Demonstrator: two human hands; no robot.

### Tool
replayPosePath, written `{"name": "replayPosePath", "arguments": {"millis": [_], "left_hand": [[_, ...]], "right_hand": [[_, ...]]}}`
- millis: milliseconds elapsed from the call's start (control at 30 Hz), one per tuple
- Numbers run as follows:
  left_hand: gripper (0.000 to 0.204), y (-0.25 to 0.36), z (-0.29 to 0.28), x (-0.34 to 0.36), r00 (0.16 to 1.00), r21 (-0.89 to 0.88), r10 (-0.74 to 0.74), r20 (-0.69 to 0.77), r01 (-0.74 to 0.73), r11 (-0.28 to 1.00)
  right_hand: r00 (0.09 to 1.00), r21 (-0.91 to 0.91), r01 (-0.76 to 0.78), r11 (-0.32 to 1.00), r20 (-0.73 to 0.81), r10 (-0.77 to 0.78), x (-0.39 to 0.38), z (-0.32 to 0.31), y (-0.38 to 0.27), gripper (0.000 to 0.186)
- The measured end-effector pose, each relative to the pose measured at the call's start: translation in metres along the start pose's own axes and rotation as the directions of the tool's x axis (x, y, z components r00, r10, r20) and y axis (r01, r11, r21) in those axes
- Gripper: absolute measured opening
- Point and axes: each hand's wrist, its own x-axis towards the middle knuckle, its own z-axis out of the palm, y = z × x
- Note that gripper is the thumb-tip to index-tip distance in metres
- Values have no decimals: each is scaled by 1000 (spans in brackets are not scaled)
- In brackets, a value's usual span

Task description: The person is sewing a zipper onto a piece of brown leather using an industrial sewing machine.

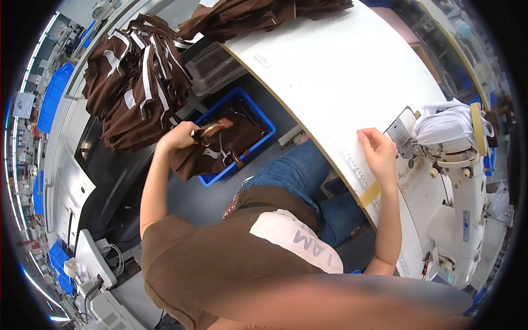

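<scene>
My left hand [179,136] is out to the left, its fingers closed on a brown garment piece [190,159]. That cloth hangs down over the near left side of a blue bin [268,122] holding more brown pieces. A blurred tan-orange strip [215,127] sticks out beside the fingers; I cannot make out what it is. Over the white tabletop [330,71], my right hand [379,151] is raised with its fingers curled together, and nothing shows in them. Close to its right stands a white sewing machine [456,220] with a bunched white cloth [445,124] on top.
A big heap of brown pieces with white strips [137,82] lies to the left of the bin. More brown cloth [264,16] covers the table's far end. The table's curved yellowish edge [286,107] runs between the bin and the tabletop. My jeans-clad legs [291,170] are beneath it.
</scene>
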Motion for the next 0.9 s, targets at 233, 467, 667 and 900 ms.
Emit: {"name": "replayPosePath", "arguments": {"millis": [233, 467, 667, 900], "left_hand": [[39, -69, 48, 24, 986, -71, -90, -138, 81, 994], [35, -101, 92, 31, 973, 266, -212, -93, 230, 936], [88, -26, 97, 47, 969, 396, -14, 248, -89, 914], [23, 196, -112, 109, 457, 62, 729, -509, -826, 561]], "right_hand": [[996, -100, 28, 995, -82, -36, -6, 9, 8, 11], [985, -125, 90, 988, -133, -106, -6, 11, 4, 8], [977, -88, 136, 987, -154, -148, -5, 17, 9, 6], [967, -114, 156, 981, -187, -175, -9, 11, 12, 5]]}}
